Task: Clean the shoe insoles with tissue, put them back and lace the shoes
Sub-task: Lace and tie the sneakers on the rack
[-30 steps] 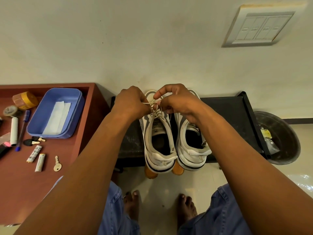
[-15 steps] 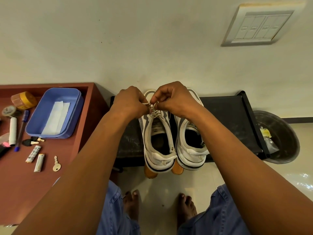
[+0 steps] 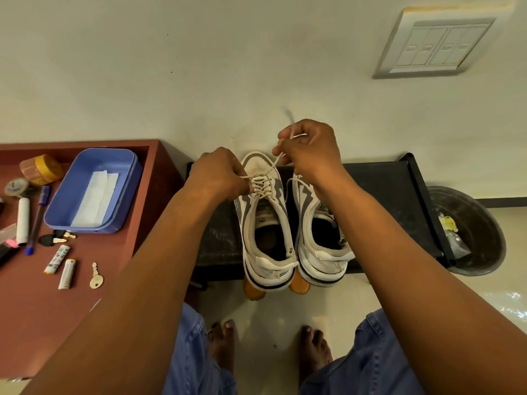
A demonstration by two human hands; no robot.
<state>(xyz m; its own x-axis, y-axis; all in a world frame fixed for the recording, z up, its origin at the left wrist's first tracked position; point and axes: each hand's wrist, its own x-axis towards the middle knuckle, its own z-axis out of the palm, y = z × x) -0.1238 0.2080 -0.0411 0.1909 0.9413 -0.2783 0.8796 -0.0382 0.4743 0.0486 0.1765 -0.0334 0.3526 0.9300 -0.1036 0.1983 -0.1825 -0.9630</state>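
Two white-and-grey mesh sneakers side by side on a black desk, tongue print unreadable, left hand fingers pinching lacing, right hand fingers clenched around cream lace, folded tissue in blue plastic tray left of sneakers.

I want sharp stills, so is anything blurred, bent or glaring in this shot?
Head view: the white lace end above the right hand is motion-blurred; the white switch plate looks skewed by the wide-angle lens; glare patches mark the glossy floor tile.
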